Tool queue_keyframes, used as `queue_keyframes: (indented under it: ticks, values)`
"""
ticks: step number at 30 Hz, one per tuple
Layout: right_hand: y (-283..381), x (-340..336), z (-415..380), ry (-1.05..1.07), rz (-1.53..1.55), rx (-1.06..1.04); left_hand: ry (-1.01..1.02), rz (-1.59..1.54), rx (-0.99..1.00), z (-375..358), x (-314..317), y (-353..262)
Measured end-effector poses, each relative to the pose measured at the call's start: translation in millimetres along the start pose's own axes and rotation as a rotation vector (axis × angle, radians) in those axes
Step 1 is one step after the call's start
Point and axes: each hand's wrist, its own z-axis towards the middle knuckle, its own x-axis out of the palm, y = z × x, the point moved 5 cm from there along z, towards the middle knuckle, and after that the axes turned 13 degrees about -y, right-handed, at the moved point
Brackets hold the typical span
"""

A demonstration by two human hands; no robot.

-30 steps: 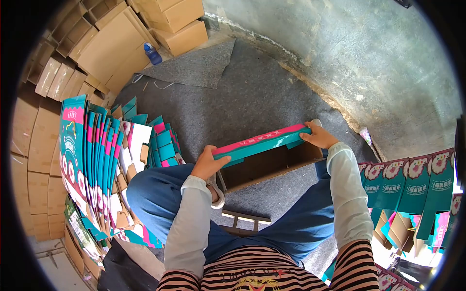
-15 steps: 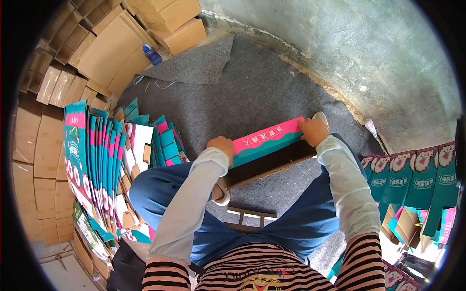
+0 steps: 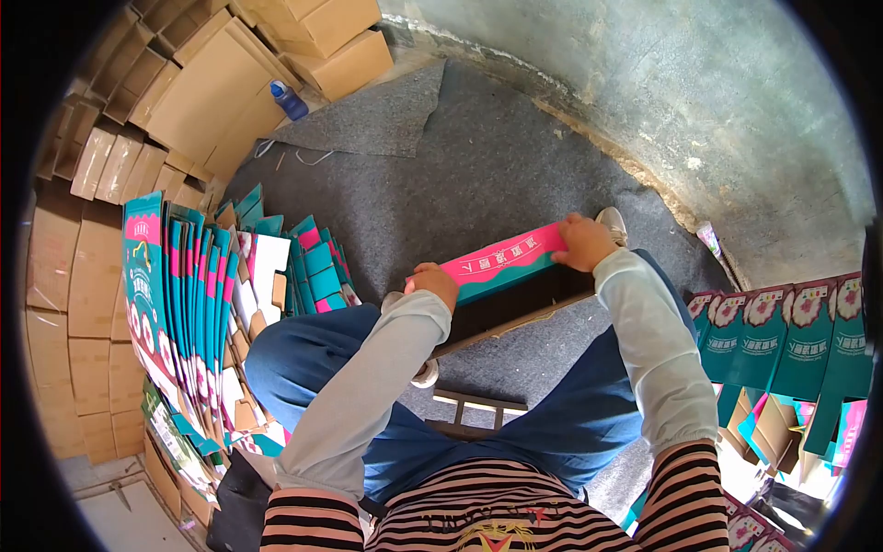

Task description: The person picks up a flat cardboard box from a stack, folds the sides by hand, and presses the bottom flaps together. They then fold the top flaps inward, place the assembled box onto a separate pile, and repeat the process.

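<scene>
The person sits with knees apart and holds a long box across the gap between the legs, over the grey carpet. The box is teal and pink with white lettering on its pink face, which is tilted up toward the camera; its brown cardboard inside shows on the near side. The left hand is clamped on the box's left end, fingers curled over the top edge. The right hand grips the right end, with its fingers wrapped over the far upper corner. Both arms wear pale sleeves, and the legs are in blue jeans. A white shoe shows just beyond the right hand, touching the carpet. Near the body, between the legs, part of a small stool frame sits on the floor. To the left, a row of flat, unfolded boxes in the same teal and pink stands on edge, leaning just beside the left leg. Further left and at the far left corner lie stacks of plain brown cartons, with a blue bottle resting against them at the carpet's edge. On the right, well apart from the held box, another row of printed teal boxes stands along the wall. A rough concrete wall curves round the far right side.
</scene>
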Motion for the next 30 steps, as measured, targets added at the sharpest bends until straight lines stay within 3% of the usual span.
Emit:
queue_keyframes:
  ticks: [3, 5, 6, 9, 10, 13, 16, 24, 27, 30]
  values:
    - [-28.9, -11.8, 0.1, 0.097, 0.214, 0.209, 0.028, 0.161, 0.076, 9.3, 22.9, -10.8]
    - [-43.8, -19.9, -5.5, 0.255, 0.316, 0.334, -0.032, 0.059, -0.044, -1.7, 12.3, -6.8]
    - [-42.6, -20.3, -18.1, 0.333, 0.613, 0.521, -0.066, 0.008, -0.101, -6.5, 2.9, -4.9]
    - [-38.8, -2.8, -28.6, 0.362, 0.902, 0.527, -0.059, -0.015, -0.052, -5.6, 4.0, -3.1]
    - [-37.6, -3.0, -30.8, 0.377, 0.887, 0.547, -0.086, -0.032, -0.054, -5.0, 5.3, -2.2]
    - [-33.5, 8.9, -31.2, 0.282, 0.565, 0.148, -0.143, -0.077, -0.060, -8.9, 7.7, 0.0]
    - [-31.2, 20.2, -31.8, 0.292, 0.449, 0.043, -0.155, -0.099, -0.062, -8.7, 8.0, 0.0]
    - [-19.3, 27.1, -23.0, 0.284, 0.246, 0.085, -0.130, -0.116, 0.007, -12.1, -1.7, 8.0]
    - [-19.7, 29.2, -23.0, 0.252, 0.237, 0.070, 0.034, -0.363, 0.139, -21.3, -43.7, 34.0]
    - [-18.2, 34.0, -23.2, 0.253, 0.200, 0.043, 0.063, -0.676, 0.111, -23.6, -48.3, 84.4]
